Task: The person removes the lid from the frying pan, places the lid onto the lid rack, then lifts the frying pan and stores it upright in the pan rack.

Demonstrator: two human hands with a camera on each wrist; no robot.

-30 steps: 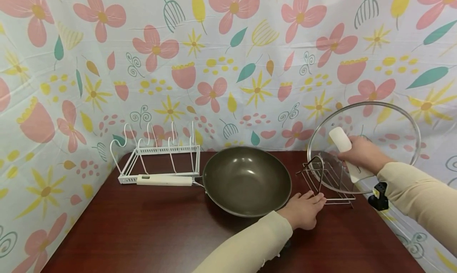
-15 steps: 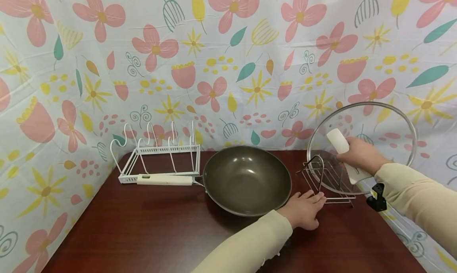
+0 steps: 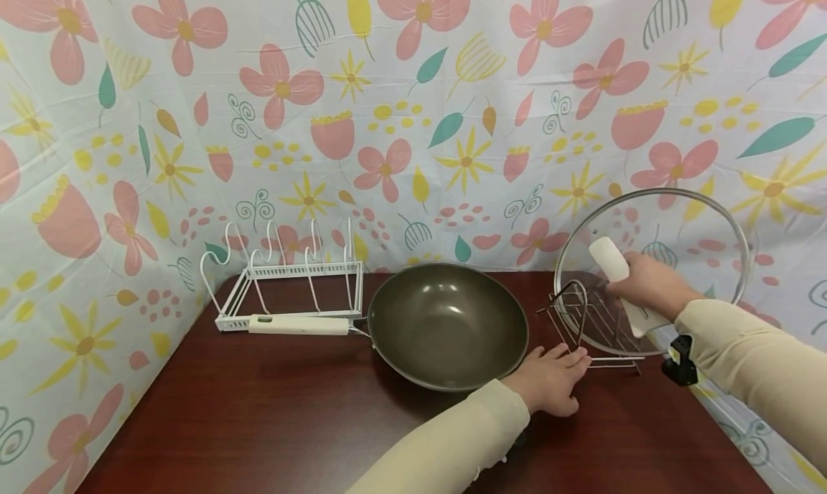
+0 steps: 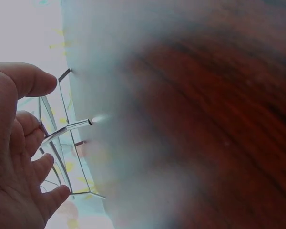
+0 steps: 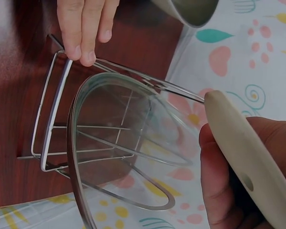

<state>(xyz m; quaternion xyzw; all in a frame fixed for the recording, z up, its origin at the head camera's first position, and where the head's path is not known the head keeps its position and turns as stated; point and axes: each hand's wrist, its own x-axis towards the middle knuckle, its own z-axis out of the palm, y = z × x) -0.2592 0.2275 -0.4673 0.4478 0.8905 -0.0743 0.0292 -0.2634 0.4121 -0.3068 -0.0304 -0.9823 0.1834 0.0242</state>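
One glass lid [image 3: 688,250] at the right-side wire rack [image 3: 617,358]

Its cream handle [image 3: 609,258] is grasped by the right hand [image 3: 652,284]; the rack's near-left corner is touched, not gripped, by the left hand [image 3: 548,380]. Should the lid be leaned sideways, the rack could be tipped. No brand or writing is legible.

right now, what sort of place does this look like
Probably a staged kitchen-style corner: a wok and a glass lid suggest cooking, while the creased flower-print sheet behind looks like a hung backdrop.
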